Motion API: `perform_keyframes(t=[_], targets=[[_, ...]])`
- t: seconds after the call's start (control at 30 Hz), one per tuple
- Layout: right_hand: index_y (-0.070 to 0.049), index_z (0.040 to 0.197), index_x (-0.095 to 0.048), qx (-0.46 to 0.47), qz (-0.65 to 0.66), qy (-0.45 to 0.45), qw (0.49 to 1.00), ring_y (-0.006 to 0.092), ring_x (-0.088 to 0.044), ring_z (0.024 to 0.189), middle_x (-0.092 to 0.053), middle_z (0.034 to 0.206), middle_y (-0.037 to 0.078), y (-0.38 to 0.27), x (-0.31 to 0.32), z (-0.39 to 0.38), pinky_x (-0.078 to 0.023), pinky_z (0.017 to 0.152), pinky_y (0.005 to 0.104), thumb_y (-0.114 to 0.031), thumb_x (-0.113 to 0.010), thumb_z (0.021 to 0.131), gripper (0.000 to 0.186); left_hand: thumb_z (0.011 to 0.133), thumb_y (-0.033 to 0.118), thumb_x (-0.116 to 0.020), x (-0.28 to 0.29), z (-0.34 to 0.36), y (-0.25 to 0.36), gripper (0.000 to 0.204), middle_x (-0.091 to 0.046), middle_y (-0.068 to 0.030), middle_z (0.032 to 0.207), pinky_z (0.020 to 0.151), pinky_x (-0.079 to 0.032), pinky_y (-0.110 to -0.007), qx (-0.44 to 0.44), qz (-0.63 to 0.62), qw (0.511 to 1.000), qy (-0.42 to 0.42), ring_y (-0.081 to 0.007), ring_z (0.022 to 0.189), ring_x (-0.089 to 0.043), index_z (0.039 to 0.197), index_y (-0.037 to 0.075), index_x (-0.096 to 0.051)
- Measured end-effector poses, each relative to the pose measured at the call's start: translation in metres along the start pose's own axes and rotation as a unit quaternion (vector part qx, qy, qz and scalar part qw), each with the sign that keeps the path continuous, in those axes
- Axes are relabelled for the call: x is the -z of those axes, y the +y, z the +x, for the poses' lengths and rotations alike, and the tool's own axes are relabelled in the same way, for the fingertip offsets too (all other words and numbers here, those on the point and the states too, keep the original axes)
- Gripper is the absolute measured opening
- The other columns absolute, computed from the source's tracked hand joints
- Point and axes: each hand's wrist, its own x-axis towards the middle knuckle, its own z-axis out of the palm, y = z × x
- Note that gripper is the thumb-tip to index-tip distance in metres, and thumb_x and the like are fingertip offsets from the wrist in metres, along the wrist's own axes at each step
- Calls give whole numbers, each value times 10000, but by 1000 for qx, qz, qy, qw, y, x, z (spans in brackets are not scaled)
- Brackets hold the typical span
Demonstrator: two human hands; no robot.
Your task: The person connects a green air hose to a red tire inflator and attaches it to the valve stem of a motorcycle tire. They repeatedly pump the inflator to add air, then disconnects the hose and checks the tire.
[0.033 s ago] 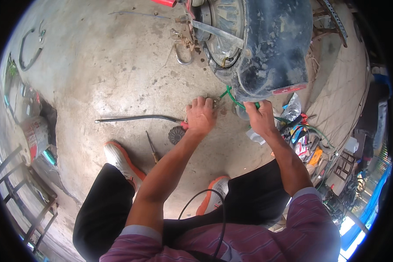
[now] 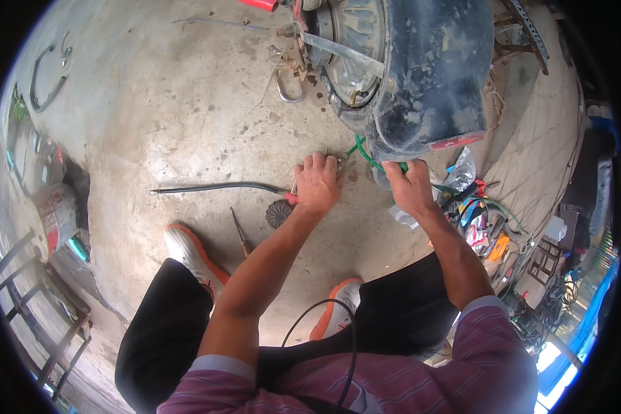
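Note:
My left hand (image 2: 317, 183) is low over the concrete, fingers bent down and closed. What it grips is mostly hidden; a small metal bit (image 2: 340, 161) shows beside the fingertips. My right hand (image 2: 410, 188) is closed round a green hose (image 2: 371, 160) just below the wheel's dusty black fender (image 2: 438, 76). The hose loops out to the left of that hand. By my left wrist lie a black tube (image 2: 217, 186) with a red end and a round, dark ridged disc (image 2: 279, 214). A thin screwdriver (image 2: 239, 231) rests near my left shoe.
The wheel (image 2: 352, 48) stands at the far side, with a curved metal hook (image 2: 290, 86) on the floor beside it. At right lies a heap of packets and tools, including an orange box (image 2: 498, 247). A bucket (image 2: 55, 214) and metal frame (image 2: 48, 317) are at left.

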Motion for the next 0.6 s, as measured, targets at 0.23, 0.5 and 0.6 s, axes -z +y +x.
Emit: perform_keyframes(t=[0.23, 0.5, 0.6], targets=[[36, 884, -660, 28, -122, -96, 987, 427, -537, 661, -641, 742, 228, -3, -1, 3, -481, 665, 449, -291, -644, 1023, 357, 802, 90, -716, 6, -2, 0, 329, -643, -143, 1080, 863, -512, -523, -47, -90, 995, -16, -412, 1061, -608, 1122, 91, -644], [7, 1010, -719, 147, -105, -123, 976, 370, -659, 745, -696, 821, 189, 2, -15, 9, -516, 714, 440, -239, -678, 994, 250, 854, 56, -648, 83, -12, -4, 270, -680, -224, 999, 777, -534, -538, -113, -165, 954, -223, -466, 937, -667, 1120, 53, -606], [4, 1017, -719, 159, -123, -168, 965, 362, -664, 736, -695, 814, 182, -7, -22, 13, -515, 695, 442, -237, -700, 965, 248, 869, 58, -648, 124, -6, -14, 225, -673, -212, 944, 754, -526, -536, -157, -112, 952, -237, -459, 908, -665, 1089, 44, -603]])
